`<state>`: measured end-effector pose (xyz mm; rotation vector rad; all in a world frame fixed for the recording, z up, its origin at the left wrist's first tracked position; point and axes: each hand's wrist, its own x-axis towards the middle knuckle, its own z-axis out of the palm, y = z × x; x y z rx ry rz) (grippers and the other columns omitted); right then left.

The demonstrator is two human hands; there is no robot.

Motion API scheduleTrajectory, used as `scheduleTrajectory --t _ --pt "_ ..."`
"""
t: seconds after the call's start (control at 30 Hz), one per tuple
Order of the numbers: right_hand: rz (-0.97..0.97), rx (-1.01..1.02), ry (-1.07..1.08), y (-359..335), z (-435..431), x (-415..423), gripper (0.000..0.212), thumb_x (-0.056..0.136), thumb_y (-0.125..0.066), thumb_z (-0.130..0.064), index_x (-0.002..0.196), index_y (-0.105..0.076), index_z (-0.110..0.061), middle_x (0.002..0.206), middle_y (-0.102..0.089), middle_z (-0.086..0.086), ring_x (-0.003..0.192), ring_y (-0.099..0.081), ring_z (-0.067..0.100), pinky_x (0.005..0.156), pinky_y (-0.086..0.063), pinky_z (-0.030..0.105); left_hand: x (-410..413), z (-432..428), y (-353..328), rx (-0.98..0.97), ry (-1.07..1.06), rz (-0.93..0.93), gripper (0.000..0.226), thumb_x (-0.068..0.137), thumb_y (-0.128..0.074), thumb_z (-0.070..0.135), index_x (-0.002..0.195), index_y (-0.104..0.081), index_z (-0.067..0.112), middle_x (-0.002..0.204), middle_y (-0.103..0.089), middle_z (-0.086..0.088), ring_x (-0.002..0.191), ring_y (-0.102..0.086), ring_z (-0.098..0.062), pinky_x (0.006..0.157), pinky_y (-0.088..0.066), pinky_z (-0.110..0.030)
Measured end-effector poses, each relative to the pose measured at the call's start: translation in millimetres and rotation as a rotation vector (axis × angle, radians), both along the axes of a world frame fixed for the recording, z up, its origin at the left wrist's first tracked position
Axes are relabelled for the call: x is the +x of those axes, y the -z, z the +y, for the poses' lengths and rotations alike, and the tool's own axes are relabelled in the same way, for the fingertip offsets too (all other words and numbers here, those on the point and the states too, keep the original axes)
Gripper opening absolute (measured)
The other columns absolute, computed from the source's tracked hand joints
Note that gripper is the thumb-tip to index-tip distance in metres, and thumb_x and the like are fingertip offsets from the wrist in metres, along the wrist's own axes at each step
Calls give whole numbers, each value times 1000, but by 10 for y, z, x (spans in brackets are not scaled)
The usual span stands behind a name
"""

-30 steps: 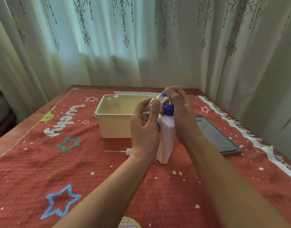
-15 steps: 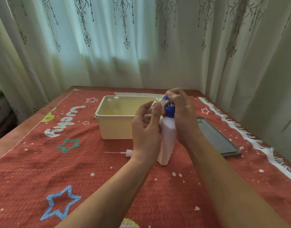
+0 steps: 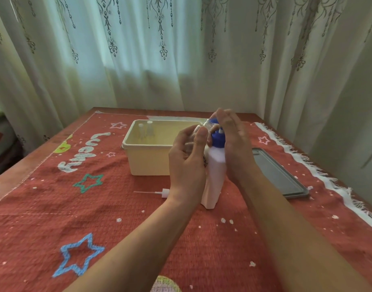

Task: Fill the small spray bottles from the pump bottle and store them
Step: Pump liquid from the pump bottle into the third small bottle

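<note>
White plastic pump bottle [image 3: 214, 171] stands upright on the nubbly red cloth [image 3: 117, 218], its blue pump head [image 3: 217, 140] rounded. Left hand [image 3: 187, 163] curls round one clear small bottle [image 3: 198, 128], tilted at the spout. Right hand [image 3: 233, 144] lies flat-fingered over the pump head. Two more small bottles [image 3: 146, 130] stand in the cream tub [image 3: 147, 163]; one spray cap [image 3: 159, 192] lies on the cloth.

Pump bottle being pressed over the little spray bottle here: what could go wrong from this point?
1. The left hand holds the small spray bottle tilted at the blue pump head; its narrow mouth could miss the stream, spilling onto the red cloth.
2. The right hand presses that pump head while neither hand appears to grip the pump bottle body; it might tip.
3. The loose spray head beside the left wrist could get knocked.
</note>
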<state>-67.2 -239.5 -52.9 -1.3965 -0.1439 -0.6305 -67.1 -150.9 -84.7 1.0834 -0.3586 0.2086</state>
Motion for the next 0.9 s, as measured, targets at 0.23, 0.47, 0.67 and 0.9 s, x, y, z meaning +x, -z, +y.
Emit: scheduleTrajectory --t 0.23,0.47,0.67,0.9 --pt "8 -62 46 27 -41 25 18 100 -53 -19 83 -59 -15 75 -58 -1 63 -54 12 59 -47 22 -10 -7 15 8 -6 -17 24 98 -59 30 113 -66 12 93 -72 -8 79 -65 -13 70 -54 -29" --pt "32 -77 45 4 0 7 31 94 -53 -45 93 -62 -15 75 -65 -8 70 -62 10 69 -53 22 7 9 -19 -26 20 -17 21 99 -57 24 113 -65 9 84 -72 1 74 -66 -8 65 -53 -23" --pt "9 -33 25 -15 -10 -5 17 101 -46 -7 86 -55 -6 68 -56 -2 55 -52 11 52 -46 22 4 -8 35 16 -25 -31 24 99 -59 27 113 -66 10 85 -69 3 69 -60 -4 64 -49 -22" --pt "12 -70 2 -12 19 -38 27 94 -56 -39 98 -61 -12 71 -65 -14 60 -58 5 59 -51 19 11 14 -11 -32 14 -20 20 100 -57 22 111 -65 7 86 -71 0 70 -66 -5 62 -51 -20"
